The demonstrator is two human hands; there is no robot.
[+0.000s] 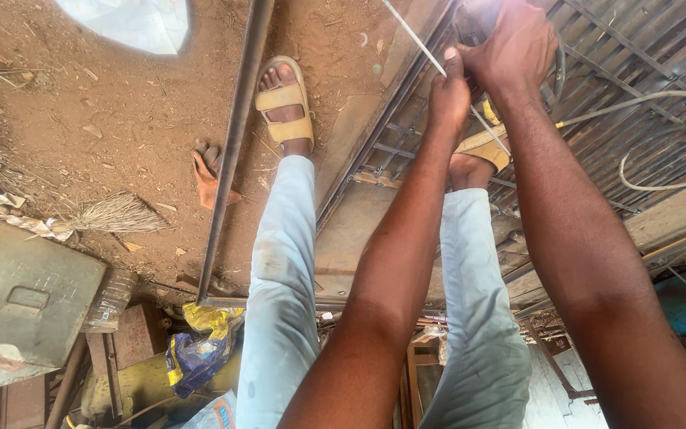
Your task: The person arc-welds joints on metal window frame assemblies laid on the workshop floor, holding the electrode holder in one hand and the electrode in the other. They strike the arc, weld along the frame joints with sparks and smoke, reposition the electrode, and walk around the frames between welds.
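Diagonally, thin rod [414, 36] under left hand [448, 95]

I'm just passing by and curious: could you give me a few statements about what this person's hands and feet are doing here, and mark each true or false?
1. The left hand touches a thin rod. True.
2. The right hand rests on the dirt. False: it is up over the metal grille, closed round something I cannot make out.
3. The person wears tan sandals. True.
4. A long pipe lies across the person's knees. False: it lies on the dirt beside the sandalled foot.
5. A white cable curls over the grille. True.
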